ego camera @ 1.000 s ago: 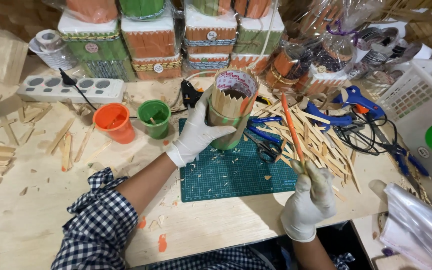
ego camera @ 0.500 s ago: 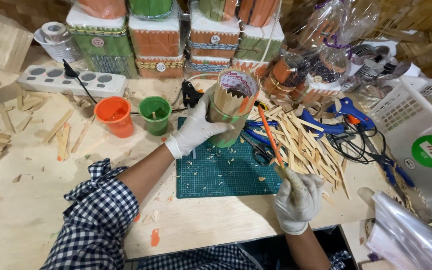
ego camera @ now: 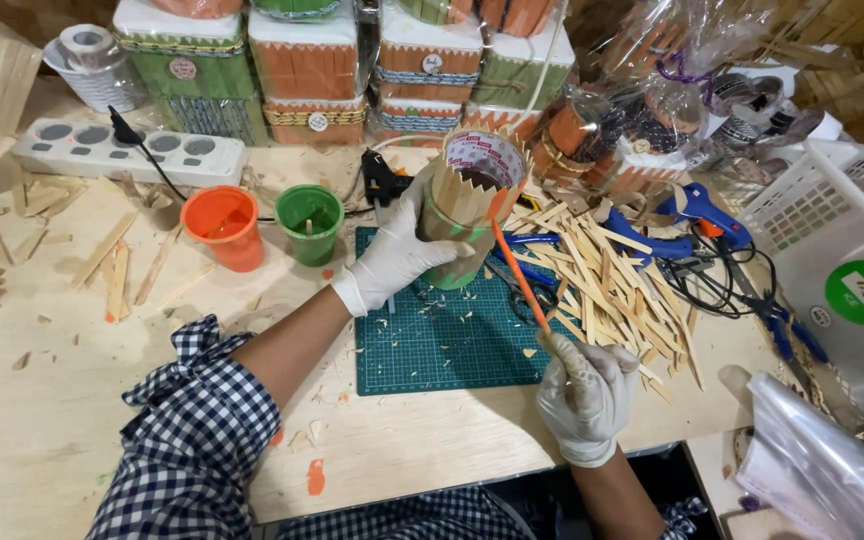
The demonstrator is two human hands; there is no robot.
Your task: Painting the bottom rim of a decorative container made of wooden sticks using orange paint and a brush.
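Though gripped low, brush (ego camera: 518, 275) up-left.

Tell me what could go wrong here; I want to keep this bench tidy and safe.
The brush in the right hand carries orange paint and could drip on the green cutting mat. The left hand tilts the stick-clad holder above the table, so a slip might knock the green cup or orange cup. The blue glue gun lies with its cord among loose wooden sticks, perhaps a snag or heat hazard.

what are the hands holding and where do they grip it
The left hand wraps the side of a round wooden-stick container. The right hand pinches a thin orange brush at its lower end.
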